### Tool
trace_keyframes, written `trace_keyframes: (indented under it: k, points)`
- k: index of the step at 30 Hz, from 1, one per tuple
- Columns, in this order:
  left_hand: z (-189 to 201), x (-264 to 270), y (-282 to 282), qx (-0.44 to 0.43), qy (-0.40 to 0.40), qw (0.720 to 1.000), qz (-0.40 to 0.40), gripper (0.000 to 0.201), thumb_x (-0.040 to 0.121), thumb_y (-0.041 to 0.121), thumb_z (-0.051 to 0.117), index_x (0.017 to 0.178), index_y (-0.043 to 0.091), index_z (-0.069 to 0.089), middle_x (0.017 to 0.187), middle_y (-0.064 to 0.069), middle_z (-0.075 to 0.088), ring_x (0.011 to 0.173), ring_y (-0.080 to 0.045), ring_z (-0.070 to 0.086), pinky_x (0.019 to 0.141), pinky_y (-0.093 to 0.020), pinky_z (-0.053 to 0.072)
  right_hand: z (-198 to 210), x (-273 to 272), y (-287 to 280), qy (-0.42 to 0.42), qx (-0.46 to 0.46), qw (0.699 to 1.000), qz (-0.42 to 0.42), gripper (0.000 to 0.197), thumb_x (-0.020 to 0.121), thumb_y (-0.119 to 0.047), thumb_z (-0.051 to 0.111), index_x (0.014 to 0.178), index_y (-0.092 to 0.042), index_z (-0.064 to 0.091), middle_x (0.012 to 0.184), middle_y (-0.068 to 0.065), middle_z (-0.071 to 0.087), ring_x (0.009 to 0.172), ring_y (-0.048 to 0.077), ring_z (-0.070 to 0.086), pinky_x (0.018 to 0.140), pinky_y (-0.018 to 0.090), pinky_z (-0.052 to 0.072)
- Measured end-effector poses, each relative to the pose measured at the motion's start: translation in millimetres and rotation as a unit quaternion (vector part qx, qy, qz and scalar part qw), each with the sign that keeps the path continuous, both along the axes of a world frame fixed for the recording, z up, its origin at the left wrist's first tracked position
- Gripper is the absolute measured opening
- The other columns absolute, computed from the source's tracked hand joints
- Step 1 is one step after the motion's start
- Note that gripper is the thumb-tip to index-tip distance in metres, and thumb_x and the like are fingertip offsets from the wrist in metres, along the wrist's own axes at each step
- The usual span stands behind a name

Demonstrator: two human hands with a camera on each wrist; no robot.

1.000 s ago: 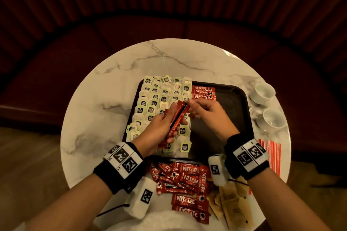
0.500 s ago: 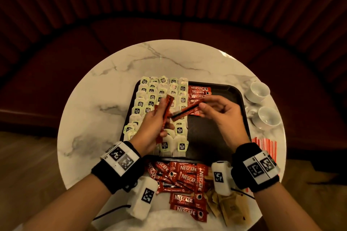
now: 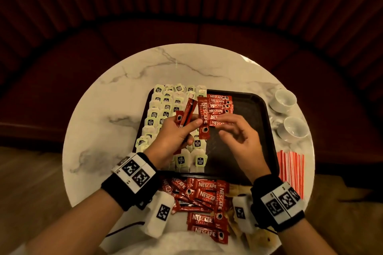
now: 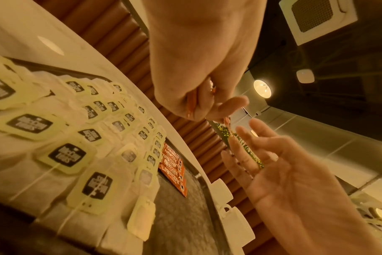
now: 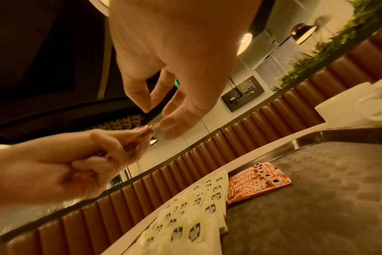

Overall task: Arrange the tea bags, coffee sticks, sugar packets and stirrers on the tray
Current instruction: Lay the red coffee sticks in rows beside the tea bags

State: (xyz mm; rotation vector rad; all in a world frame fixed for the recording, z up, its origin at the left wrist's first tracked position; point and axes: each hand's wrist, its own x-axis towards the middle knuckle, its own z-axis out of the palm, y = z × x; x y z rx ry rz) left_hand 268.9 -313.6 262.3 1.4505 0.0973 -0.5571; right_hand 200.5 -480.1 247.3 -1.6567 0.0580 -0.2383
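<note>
A black tray [image 3: 244, 130] lies on the round marble table [image 3: 103, 109]. Rows of tea bags [image 3: 165, 107] cover its left part, and a short column of red coffee sticks [image 3: 219, 107] lies beside them. My left hand [image 3: 186, 128] grips several fanned coffee sticks [image 3: 203, 114] above the tea bags. My right hand [image 3: 226, 128] hovers just right of them with relaxed fingers and holds nothing. In the right wrist view a fingertip of the right hand [image 5: 155, 110] is at the tip of the held sticks [image 5: 146, 130].
A loose pile of coffee sticks [image 3: 205, 196] and brown sugar packets [image 3: 261, 239] lie on the table in front of the tray. Red-striped stirrers [image 3: 290, 167] lie right of it. Two white cups [image 3: 285, 100] [image 3: 295, 129] stand at the table's right edge.
My right hand drew one stick from the left hand's bundle, and it no longer holds one. The column of sticks on the tray is longer. The left hand's sticks are fanned wider.
</note>
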Motion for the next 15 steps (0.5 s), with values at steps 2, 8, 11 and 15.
trace_keyframes:
  k: [2,8,11,15]
  points:
    - [-1,-1,0,0.011,-0.003,1.0,-0.027,0.015,0.09,0.015,0.068,0.104,0.011,0.067,0.074,0.001,0.067,0.038,-0.006,0.044,0.036,-0.014,0.031,6,7,-3,0.034,0.032,0.998,-0.033,0.028,0.093,-0.004,0.061,0.113,-0.024,0.064,0.099,-0.017,0.07,0.087,0.002,0.066,0.077,0.02,0.054]
    - [-5,-6,-5,0.04,-0.029,0.995,-0.084,0.016,0.092,0.015,0.066,0.106,0.008,0.068,0.08,-0.004,0.07,0.038,-0.008,0.044,0.039,-0.016,0.034,3,19,-8,0.126,0.079,0.989,0.002,0.042,0.084,-0.022,0.072,0.124,-0.018,0.06,0.106,0.005,0.068,0.095,0.015,0.067,0.072,0.02,0.053]
    - [-8,-8,-6,0.06,-0.048,0.993,-0.09,0.022,0.094,0.025,0.064,0.107,0.007,0.067,0.095,-0.017,0.072,0.039,-0.009,0.046,0.042,-0.019,0.034,-2,14,-3,0.122,0.074,0.99,0.015,0.023,0.092,-0.015,0.066,0.115,-0.014,0.066,0.109,0.004,0.072,0.104,0.018,0.068,0.081,0.023,0.054]
    - [-10,-6,-5,0.07,-0.08,0.994,-0.032,0.021,0.09,0.027,0.068,0.1,0.008,0.068,0.071,0.001,0.069,0.034,-0.007,0.04,0.037,-0.016,0.033,-6,9,-1,0.126,0.043,0.991,0.024,0.024,0.097,-0.013,0.058,0.112,-0.03,0.066,0.104,-0.009,0.072,0.099,0.003,0.067,0.081,0.019,0.053]
